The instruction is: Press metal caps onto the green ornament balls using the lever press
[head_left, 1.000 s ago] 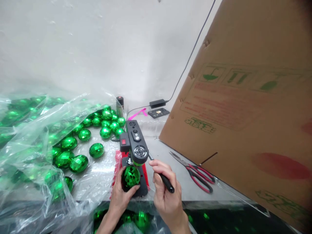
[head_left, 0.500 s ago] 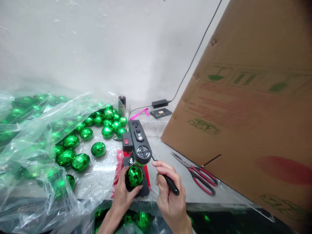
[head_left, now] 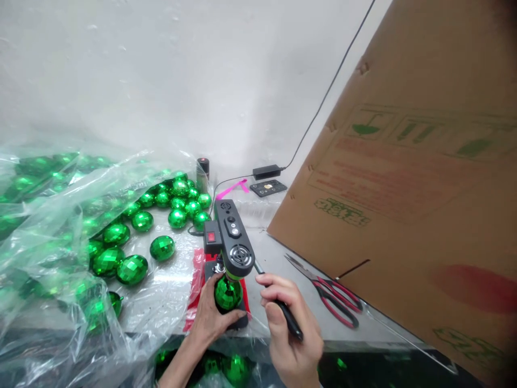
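My left hand (head_left: 210,318) is closed around a faceted green ball (head_left: 227,292) that sits on the base of a small black press machine (head_left: 232,242), right under its head. My right hand (head_left: 288,328) grips the machine's black lever handle (head_left: 287,318), which slants down toward me. The machine has a red switch (head_left: 211,236) on its side and stands on a red mat (head_left: 197,285) near the table's front edge.
Several loose green balls (head_left: 133,268) lie on clear plastic sheeting (head_left: 48,226) to the left. Red-handled scissors (head_left: 331,299) lie right of the machine. A big cardboard box (head_left: 412,178) fills the right side. A power adapter (head_left: 266,172), a small device (head_left: 268,187) and a can (head_left: 202,171) sit at the back.
My right hand has pulled the lever handle lower and closer to me. My left hand has stayed on the green ball under the machine head.
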A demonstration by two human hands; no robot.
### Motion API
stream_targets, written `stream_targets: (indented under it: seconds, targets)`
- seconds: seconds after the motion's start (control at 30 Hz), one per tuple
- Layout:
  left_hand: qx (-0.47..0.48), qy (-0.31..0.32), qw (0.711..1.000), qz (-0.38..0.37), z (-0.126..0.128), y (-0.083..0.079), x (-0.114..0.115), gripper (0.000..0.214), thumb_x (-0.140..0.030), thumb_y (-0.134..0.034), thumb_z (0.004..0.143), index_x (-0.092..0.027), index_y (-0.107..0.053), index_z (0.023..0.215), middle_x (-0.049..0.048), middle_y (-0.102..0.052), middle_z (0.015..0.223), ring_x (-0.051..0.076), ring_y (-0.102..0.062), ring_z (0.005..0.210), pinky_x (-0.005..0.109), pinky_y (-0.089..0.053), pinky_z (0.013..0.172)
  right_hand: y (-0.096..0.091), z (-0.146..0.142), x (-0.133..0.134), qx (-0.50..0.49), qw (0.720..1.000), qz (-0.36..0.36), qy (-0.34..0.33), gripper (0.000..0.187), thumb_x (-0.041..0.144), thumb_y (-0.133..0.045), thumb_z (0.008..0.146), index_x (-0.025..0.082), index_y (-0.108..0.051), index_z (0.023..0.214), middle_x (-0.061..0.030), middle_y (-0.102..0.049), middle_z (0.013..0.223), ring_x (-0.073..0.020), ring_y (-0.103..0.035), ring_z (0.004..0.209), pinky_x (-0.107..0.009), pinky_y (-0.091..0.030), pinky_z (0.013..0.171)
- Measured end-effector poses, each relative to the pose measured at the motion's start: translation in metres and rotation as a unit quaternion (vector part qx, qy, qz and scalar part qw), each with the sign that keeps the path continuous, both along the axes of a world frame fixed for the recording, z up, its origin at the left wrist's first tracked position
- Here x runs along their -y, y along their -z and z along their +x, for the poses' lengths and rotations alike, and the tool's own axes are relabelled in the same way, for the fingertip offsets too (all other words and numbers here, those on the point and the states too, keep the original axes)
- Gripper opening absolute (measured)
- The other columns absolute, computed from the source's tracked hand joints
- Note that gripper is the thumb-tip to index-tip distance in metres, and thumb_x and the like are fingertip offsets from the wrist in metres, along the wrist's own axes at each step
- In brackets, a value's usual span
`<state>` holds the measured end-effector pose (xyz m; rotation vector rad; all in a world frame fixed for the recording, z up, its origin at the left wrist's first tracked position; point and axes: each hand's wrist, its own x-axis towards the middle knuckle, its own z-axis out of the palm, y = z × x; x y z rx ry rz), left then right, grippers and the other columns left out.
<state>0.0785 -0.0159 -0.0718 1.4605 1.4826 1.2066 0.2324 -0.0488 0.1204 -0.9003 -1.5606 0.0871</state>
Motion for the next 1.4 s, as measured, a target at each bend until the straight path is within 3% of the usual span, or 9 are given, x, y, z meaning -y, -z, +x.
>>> stream_targets:
  seconds: [0.1, 0.2, 0.33, 0.6, 0.77, 0.97, 1.4]
  targets:
    - [0.011, -0.009, 1.0, 0.0, 0.001, 0.003, -0.001, 0.086, -0.041, -0.093, 0.066, -0.02, -0.061, 0.143, 0.0156, -0.073, 0.141, 0.042, -0.07, 0.135, 0.064, -0.054, 0.12, -0.005, -0.002, -0.002, -0.006, 1.0, 0.006, -0.003, 0.025, 0.028, -0.052, 0.115, 0.024, -0.063, 0.093, -0.0046, -0.076, 0.088, -0.02, -0.08, 0.083, -0.029, -0.063, 0.071]
    - [0.013, -0.001, 1.0, 0.002, 0.002, -0.001, -0.002, 0.082, -0.04, -0.091, 0.067, -0.02, -0.062, 0.141, 0.0149, -0.074, 0.137, 0.04, -0.071, 0.132, 0.063, -0.055, 0.119, -0.002, -0.005, -0.004, -0.015, 1.0, 0.009, -0.006, 0.028, 0.014, -0.05, 0.111, 0.023, -0.06, 0.086, -0.0015, -0.069, 0.076, -0.0191, -0.077, 0.075, -0.028, -0.058, 0.066]
    - [0.017, -0.001, 1.0, -0.007, 0.003, -0.01, -0.001, 0.082, -0.041, -0.09, 0.065, -0.02, -0.063, 0.14, 0.0161, -0.074, 0.137, 0.042, -0.071, 0.133, 0.065, -0.054, 0.12, 0.017, -0.009, -0.002, -0.041, 0.999, 0.012, -0.01, 0.031, 0.004, -0.046, 0.107, 0.024, -0.056, 0.086, 0.0011, -0.061, 0.071, -0.0179, -0.074, 0.075, -0.028, -0.055, 0.065]
    - [0.029, -0.005, 1.0, -0.008, 0.004, -0.011, 0.001, 0.081, -0.043, -0.089, 0.065, -0.02, -0.063, 0.138, 0.0168, -0.075, 0.135, 0.042, -0.072, 0.13, 0.066, -0.054, 0.118, 0.05, -0.006, 0.001, -0.083, 0.996, 0.003, -0.022, 0.029, 0.007, -0.047, 0.108, 0.023, -0.061, 0.089, -0.0022, -0.068, 0.082, -0.0189, -0.072, 0.076, -0.031, -0.054, 0.066]
    - [0.03, 0.0, 0.999, -0.02, 0.004, -0.014, 0.002, 0.08, -0.044, -0.087, 0.066, -0.019, -0.063, 0.138, 0.0177, -0.075, 0.135, 0.042, -0.072, 0.131, 0.065, -0.055, 0.118, 0.055, -0.009, 0.0, -0.11, 0.994, 0.005, -0.024, 0.03, 0.015, -0.046, 0.111, 0.025, -0.062, 0.088, -0.0038, -0.069, 0.083, -0.0203, -0.069, 0.075, -0.032, -0.053, 0.063]
    - [0.028, -0.012, 0.999, -0.017, 0.004, -0.019, 0.003, 0.079, -0.045, -0.088, 0.065, -0.019, -0.065, 0.136, 0.0178, -0.076, 0.133, 0.043, -0.072, 0.13, 0.066, -0.055, 0.117, 0.061, -0.01, 0.001, -0.132, 0.991, -0.004, -0.033, 0.03, 0.012, -0.046, 0.109, 0.022, -0.063, 0.086, -0.0037, -0.071, 0.089, -0.0156, -0.067, 0.074, -0.029, -0.051, 0.062]
    - [0.024, -0.023, 0.999, -0.023, 0.006, -0.017, 0.004, 0.078, -0.044, -0.087, 0.065, -0.02, -0.065, 0.136, 0.0177, -0.075, 0.134, 0.043, -0.072, 0.131, 0.067, -0.054, 0.119, 0.059, -0.014, -0.002, -0.121, 0.993, 0.015, -0.008, 0.034, 0.013, -0.046, 0.11, 0.022, -0.059, 0.081, -0.0036, -0.068, 0.083, -0.0147, -0.064, 0.068, -0.028, -0.049, 0.058]
